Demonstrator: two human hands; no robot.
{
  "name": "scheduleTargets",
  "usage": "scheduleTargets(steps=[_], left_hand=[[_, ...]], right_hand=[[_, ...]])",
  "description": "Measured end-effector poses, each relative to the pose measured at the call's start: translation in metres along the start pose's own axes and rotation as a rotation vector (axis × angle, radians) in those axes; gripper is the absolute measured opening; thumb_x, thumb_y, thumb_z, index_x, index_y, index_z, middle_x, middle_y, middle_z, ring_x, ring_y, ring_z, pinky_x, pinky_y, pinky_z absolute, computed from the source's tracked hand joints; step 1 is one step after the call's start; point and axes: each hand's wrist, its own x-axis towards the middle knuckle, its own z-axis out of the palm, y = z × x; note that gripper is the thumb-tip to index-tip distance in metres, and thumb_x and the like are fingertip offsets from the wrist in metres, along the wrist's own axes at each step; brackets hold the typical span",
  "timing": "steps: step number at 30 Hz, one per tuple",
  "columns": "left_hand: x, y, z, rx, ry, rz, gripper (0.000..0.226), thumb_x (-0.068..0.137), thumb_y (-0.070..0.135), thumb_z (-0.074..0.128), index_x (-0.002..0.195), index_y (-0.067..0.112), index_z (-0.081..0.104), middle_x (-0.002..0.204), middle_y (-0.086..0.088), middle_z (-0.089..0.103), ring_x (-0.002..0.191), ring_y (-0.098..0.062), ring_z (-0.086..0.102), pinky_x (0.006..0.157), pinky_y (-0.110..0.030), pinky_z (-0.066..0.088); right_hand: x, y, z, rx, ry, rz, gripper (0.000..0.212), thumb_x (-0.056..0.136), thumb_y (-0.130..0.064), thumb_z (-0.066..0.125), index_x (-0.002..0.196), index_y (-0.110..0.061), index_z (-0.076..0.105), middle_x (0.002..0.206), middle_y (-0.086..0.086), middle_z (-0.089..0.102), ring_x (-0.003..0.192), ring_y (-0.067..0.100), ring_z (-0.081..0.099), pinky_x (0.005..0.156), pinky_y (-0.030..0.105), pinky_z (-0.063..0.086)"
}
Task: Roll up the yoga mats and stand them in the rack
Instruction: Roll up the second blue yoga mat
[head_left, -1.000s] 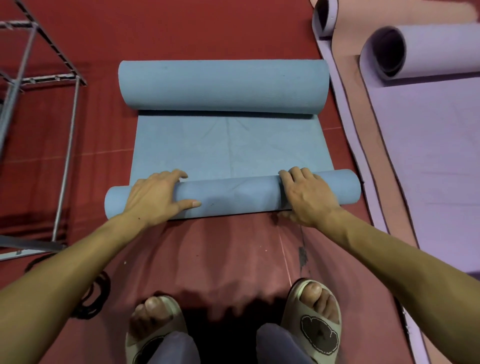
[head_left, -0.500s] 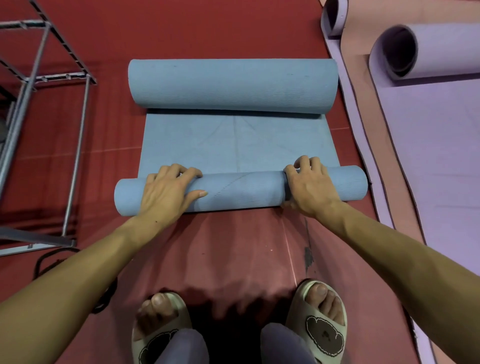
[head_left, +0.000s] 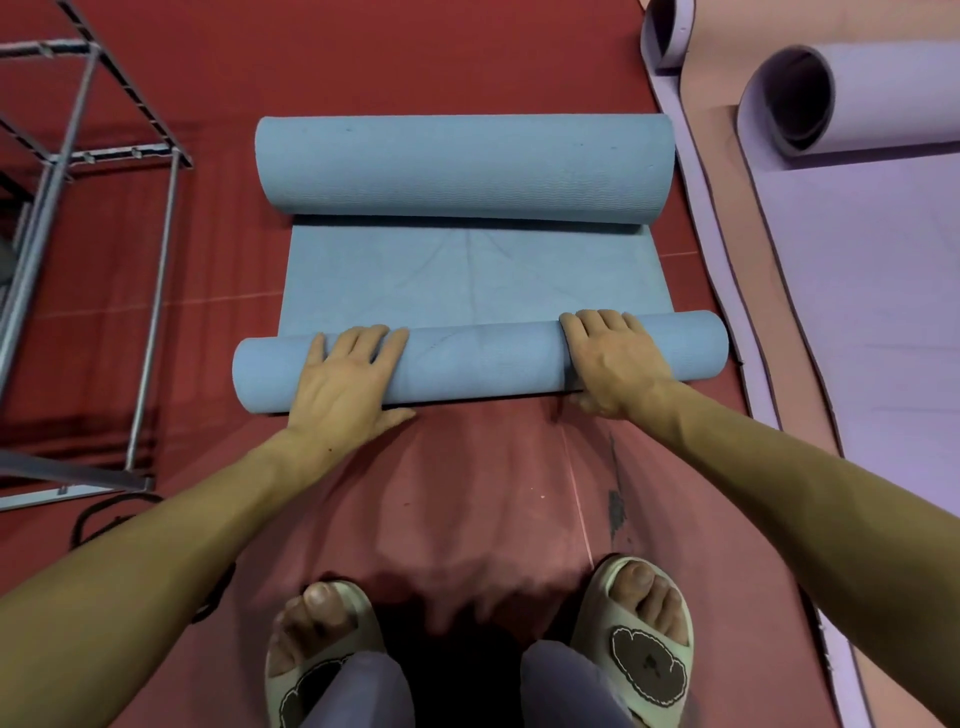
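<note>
Red flooring (head_left: 467, 52) covers the work area and carries every item. Purple mats (head_left: 883, 312) lie at the right, mostly flat with curled far ends; none of these is rolled yet. At the left stands the metal rack (head_left: 161, 249), with no mat visible in the part in view.

Blue mat (head_left: 467, 270) lies on the floor directly ahead of the person, between rack and purple mats. Its far end forms a thick roll (head_left: 462, 166); its near end forms a thinner roll (head_left: 478, 364). A short flat section separates the two. Judged progress: rolling of this first mat is partway done, the flat section and far roll remain to be taken up, and no mat has been stood in the rack.

Both rolls have their long axis running left to right across the view, open ends facing the rack side and the purple-mat side.

Left hand (head_left: 348, 379) and right hand (head_left: 608, 364) lie over the near roll, fingers curved over its top and thumbs at its near side, grasping it.
</note>
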Motion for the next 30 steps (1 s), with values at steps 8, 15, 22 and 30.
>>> scheduleTargets(steps=[8, 15, 22, 30], left_hand=[[0.028, -0.018, -0.004, 0.097, -0.159, 0.011, 0.107, 0.063, 0.059, 0.088, 0.153, 0.039, 0.033, 0.137, 0.0, 0.059, 0.117, -0.032, 0.058, 0.093, -0.051, 0.048], [0.014, -0.021, -0.024, -0.061, -0.42, 0.134, 0.092, 0.047, 0.076, 0.076, 0.132, 0.055, 0.045, 0.103, 0.012, 0.065, 0.099, -0.022, 0.065, 0.071, -0.035, 0.042], [-0.004, -0.018, -0.034, -0.251, -0.75, 0.207, 0.103, 0.046, 0.075, 0.086, 0.138, 0.07, 0.042, 0.112, 0.029, 0.068, 0.104, -0.005, 0.063, 0.095, -0.033, 0.05], [-0.004, -0.019, -0.039, -0.39, -0.98, 0.15, 0.099, 0.047, 0.075, 0.092, 0.132, 0.078, 0.042, 0.118, 0.038, 0.063, 0.112, 0.003, 0.06, 0.101, -0.031, 0.047]], right_hand=[[0.015, 0.003, 0.005, 0.083, -0.03, 0.038, 0.085, 0.067, -0.039, 0.088, 0.139, -0.016, 0.048, 0.127, 0.008, 0.061, 0.117, 0.034, 0.058, 0.109, 0.047, 0.041], [-0.013, 0.008, -0.004, 0.255, -0.285, 0.031, 0.097, 0.059, -0.053, 0.09, 0.144, -0.025, 0.051, 0.131, 0.007, 0.062, 0.117, 0.033, 0.061, 0.102, 0.039, 0.049], [-0.061, 0.008, 0.001, 0.461, -0.503, 0.032, 0.108, 0.056, -0.045, 0.098, 0.148, -0.027, 0.046, 0.13, 0.002, 0.047, 0.116, 0.026, 0.059, 0.103, 0.038, 0.052], [-0.059, 0.018, 0.006, 0.493, -0.553, -0.032, 0.094, 0.063, -0.051, 0.097, 0.139, -0.03, 0.045, 0.133, -0.002, 0.044, 0.126, 0.023, 0.045, 0.107, 0.042, 0.047]])
